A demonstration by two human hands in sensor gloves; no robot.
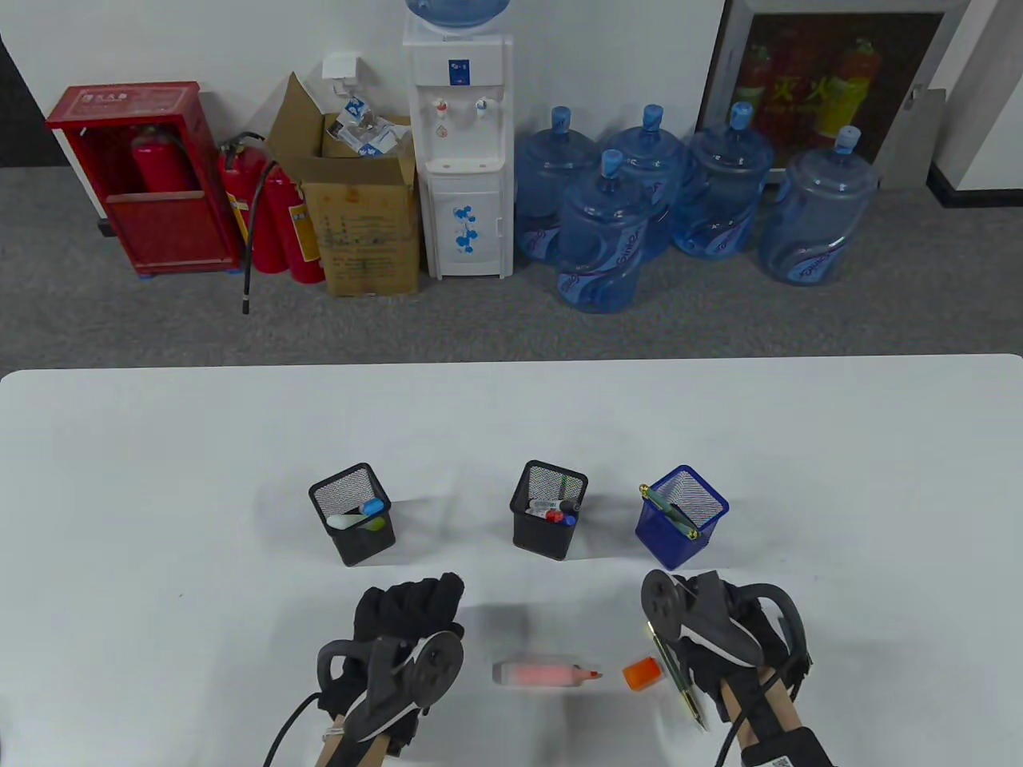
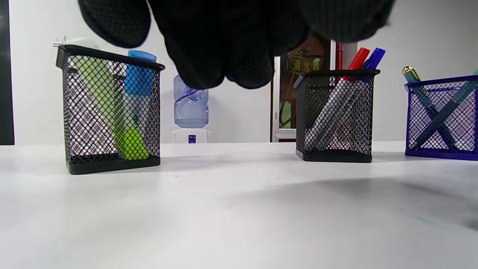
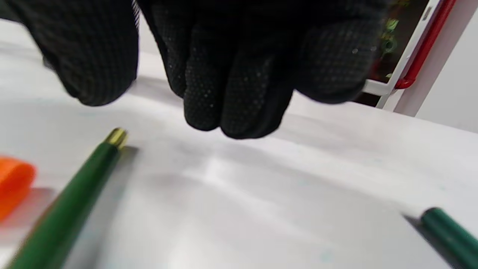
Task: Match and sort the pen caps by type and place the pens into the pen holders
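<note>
Both my hands, left [image 1: 408,611] and right [image 1: 719,631], hover empty with fingers loosely curled; only my right wrist view shows a second green pen piece [image 3: 452,233] beside the green pen [image 3: 63,213].

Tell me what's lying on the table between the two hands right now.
In the table view, an uncapped orange highlighter and its loose orange cap lie between the left hand and right hand, with a green pen beside the cap.

white table [image 1: 160,479] | three mesh holders [image 1: 352,515] | orange marker [image 1: 546,673] | orange cap [image 1: 643,673] | green pen [image 1: 678,675]
</note>
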